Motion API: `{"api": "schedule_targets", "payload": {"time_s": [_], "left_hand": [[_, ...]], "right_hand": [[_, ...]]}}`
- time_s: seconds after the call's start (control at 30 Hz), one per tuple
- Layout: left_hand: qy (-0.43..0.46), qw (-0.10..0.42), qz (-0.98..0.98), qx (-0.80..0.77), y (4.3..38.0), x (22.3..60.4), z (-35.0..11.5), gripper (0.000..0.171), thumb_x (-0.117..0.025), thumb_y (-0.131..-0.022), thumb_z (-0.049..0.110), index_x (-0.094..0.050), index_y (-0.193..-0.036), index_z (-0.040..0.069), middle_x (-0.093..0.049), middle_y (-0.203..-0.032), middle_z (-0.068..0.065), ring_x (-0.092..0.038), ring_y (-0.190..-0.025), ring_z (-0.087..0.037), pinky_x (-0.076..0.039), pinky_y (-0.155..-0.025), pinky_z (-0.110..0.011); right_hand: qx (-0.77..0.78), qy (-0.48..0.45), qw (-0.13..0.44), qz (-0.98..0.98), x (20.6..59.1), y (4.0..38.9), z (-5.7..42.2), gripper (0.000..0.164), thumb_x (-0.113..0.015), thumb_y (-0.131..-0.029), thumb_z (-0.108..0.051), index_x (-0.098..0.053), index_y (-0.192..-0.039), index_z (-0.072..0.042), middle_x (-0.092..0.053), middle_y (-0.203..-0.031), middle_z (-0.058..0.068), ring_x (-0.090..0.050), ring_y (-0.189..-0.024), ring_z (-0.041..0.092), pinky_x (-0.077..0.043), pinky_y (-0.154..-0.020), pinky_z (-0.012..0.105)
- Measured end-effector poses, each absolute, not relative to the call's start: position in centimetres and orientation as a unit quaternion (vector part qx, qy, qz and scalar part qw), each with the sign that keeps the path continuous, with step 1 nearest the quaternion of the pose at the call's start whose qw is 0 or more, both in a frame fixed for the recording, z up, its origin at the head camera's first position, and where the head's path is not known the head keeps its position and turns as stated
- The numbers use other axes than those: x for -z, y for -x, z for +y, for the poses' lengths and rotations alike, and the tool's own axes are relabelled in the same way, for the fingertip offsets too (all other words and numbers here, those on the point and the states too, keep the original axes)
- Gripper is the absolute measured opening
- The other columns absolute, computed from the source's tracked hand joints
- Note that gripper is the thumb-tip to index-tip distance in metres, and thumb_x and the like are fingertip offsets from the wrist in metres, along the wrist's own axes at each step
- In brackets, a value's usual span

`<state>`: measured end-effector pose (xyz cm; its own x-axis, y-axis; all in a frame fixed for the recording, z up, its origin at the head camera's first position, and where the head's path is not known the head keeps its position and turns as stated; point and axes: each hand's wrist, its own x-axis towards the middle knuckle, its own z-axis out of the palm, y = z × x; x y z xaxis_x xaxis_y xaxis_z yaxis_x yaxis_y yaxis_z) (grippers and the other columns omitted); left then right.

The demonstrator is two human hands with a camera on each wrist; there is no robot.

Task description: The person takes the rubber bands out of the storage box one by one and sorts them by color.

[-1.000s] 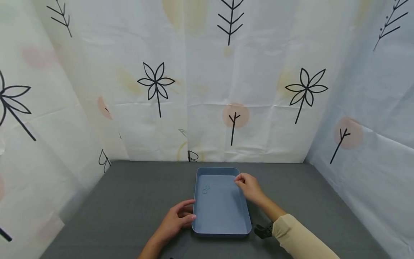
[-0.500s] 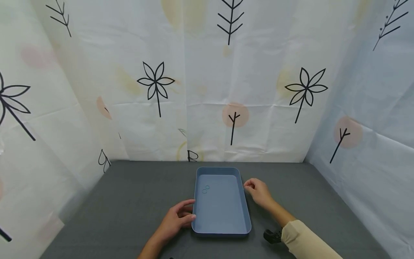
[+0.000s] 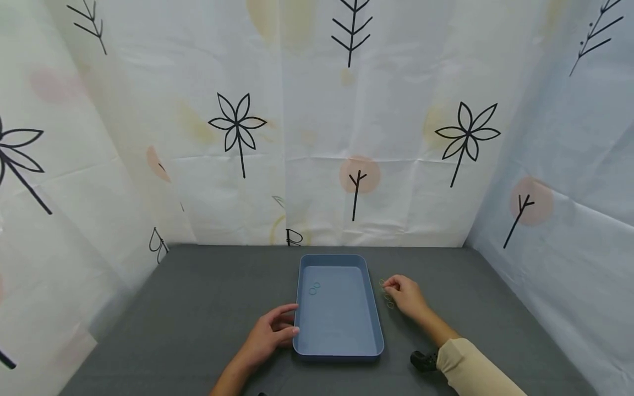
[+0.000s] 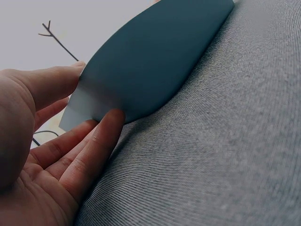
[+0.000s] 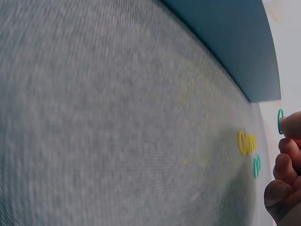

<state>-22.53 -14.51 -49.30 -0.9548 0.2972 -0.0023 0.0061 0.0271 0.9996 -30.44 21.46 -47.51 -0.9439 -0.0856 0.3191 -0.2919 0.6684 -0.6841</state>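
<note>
Nearest is the beige cloth sleeve (image 3: pixel 477 367) of the person's right arm, with a small black device (image 3: pixel 423 361) beside the wrist. The left hand (image 3: pixel 266 338) rests at the left side of a shallow blue rectangular tray (image 3: pixel 342 322); its fingers are rather straight and spread, touching the edge and outer wall without wrapping around them. The tray lies flat, with rounded corners and a smooth, matt surface, perhaps of plastic. Inside, toward its left wall, lie two thin green rings (image 3: pixel 314 288), close together.

Just beyond the right wall is the right hand (image 3: pixel 408 297), its fingers curled, the tips appearing to pinch one slim green ring (image 5: pixel 280 120). Near it on the table lie several yellow rings (image 5: pixel 247 143) and some further green rings (image 5: pixel 256 166); their exact number cannot be told. They look thin and flexible, like small elastic bands.

The step in hand seems to be taking up a single ring; the next move calls for a firm fingertip pinch and enough height to pass clear of the tray's rim.

Under everything is a grey tabletop (image 3: pixel 223 297) with fine ribbed weave. Farthest stands a creased white sheet (image 3: pixel 317 110), printed with black line plants and pale round patches.
</note>
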Motion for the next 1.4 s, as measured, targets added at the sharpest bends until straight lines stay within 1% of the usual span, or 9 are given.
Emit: {"api": "schedule_targets", "payload": {"time_s": [0.2,0.3,0.57,0.77,1.17,1.4], "left_hand": [[-0.106,0.104,0.713,-0.685,22.5,49.2,-14.4,0.058,-0.071,-0.09,0.012,-0.047,-0.141,0.001,-0.057,-0.122,-0.023,-0.063,-0.1,-0.027,-0.056,-0.076,-0.042],[-0.109,0.105,0.712,-0.685,22.5,49.2,-14.5,0.058,-0.071,-0.09,0.012,-0.047,-0.141,0.001,-0.057,-0.122,-0.023,-0.063,-0.1,-0.027,-0.056,-0.076,-0.042],[-0.12,0.1,0.711,-0.685,22.6,49.1,-14.7,0.056,-0.07,-0.09,0.011,-0.047,-0.141,0.0,-0.057,-0.12,-0.025,-0.062,-0.1,-0.027,-0.056,-0.076,-0.042],[-0.125,0.096,0.716,-0.68,22.6,49.2,-14.8,0.056,-0.07,-0.09,0.01,-0.047,-0.14,-0.001,-0.057,-0.12,-0.025,-0.062,-0.1,-0.027,-0.056,-0.076,-0.042],[-0.121,0.094,0.718,-0.679,22.5,49.2,-14.7,0.056,-0.07,-0.09,0.011,-0.047,-0.141,0.0,-0.057,-0.121,-0.025,-0.062,-0.1,-0.027,-0.056,-0.076,-0.042],[-0.117,0.098,0.717,-0.68,22.5,49.2,-14.7,0.057,-0.071,-0.09,0.012,-0.047,-0.141,0.001,-0.057,-0.121,-0.024,-0.062,-0.1,-0.027,-0.056,-0.077,-0.042]], "right_hand": [[-0.38,-0.097,0.141,-0.909,47.9,30.5,22.5,0.006,-0.067,-0.087,0.0,-0.065,-0.083,0.004,-0.058,-0.072,0.002,-0.05,-0.066,0.015,-0.042,-0.06,0.03],[-0.361,-0.092,0.142,-0.917,48.1,30.6,23.0,0.004,-0.067,-0.086,0.001,-0.065,-0.083,0.003,-0.059,-0.073,0.002,-0.051,-0.066,0.015,-0.042,-0.061,0.032],[-0.314,-0.094,0.146,-0.933,48.2,30.7,23.5,0.005,-0.067,-0.085,0.001,-0.066,-0.081,-0.001,-0.06,-0.074,0.002,-0.053,-0.067,0.018,-0.045,-0.062,0.036],[-0.292,-0.091,0.142,-0.941,48.6,30.8,23.6,0.007,-0.067,-0.084,0.001,-0.066,-0.08,-0.005,-0.058,-0.074,0.001,-0.052,-0.066,0.017,-0.044,-0.061,0.036],[-0.28,-0.09,0.132,-0.947,48.8,30.6,23.8,0.006,-0.066,-0.087,-0.003,-0.066,-0.082,-0.002,-0.057,-0.074,0.001,-0.052,-0.067,0.016,-0.044,-0.061,0.035],[-0.28,-0.095,0.139,-0.945,48.8,30.4,23.9,0.006,-0.068,-0.087,-0.004,-0.066,-0.083,0.001,-0.058,-0.075,0.001,-0.053,-0.067,0.017,-0.044,-0.062,0.036]]}}
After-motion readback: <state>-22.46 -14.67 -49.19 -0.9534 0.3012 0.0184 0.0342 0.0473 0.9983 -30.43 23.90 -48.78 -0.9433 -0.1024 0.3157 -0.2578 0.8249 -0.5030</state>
